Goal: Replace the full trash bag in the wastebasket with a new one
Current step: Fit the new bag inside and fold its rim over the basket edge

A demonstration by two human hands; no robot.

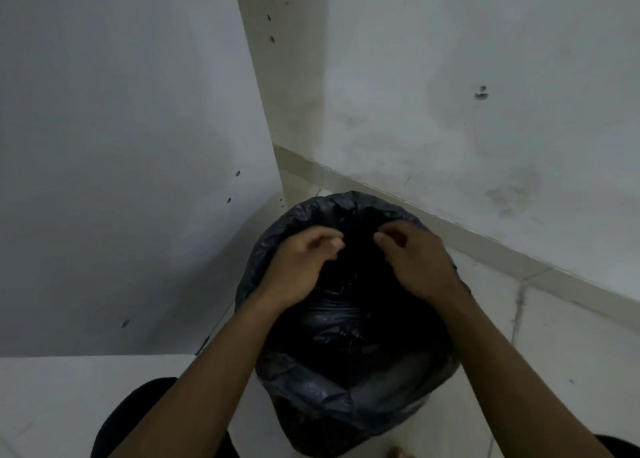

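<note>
1. Head view, where things are: the black bag (332,388) sits in the basket on the tiled floor (554,353), in a corner between a white panel (121,145) and the wall (485,111). Its film is folded out over the rim and hides the basket, so I cannot tell the basket's own side from the bag.
2. Grip: the left hand (304,263) and the right hand (415,260) hang close together over the bag's mouth, with the fingers of both curled in. The frame is dim and smeared. I cannot tell whether either hand pinches film or holds nothing.
3. Handling, as I judge it: the film is thin, soft and slippery, and it will crumple rather than keep its shape. If the bag is full it will hang heavy and may tear at a pinch. The place to hold it is the folded collar at the rim, gathered in from opposite sides into a neck.
4. Count: one bag, one basket under it and two hands. No fresh bag is in view.
</note>
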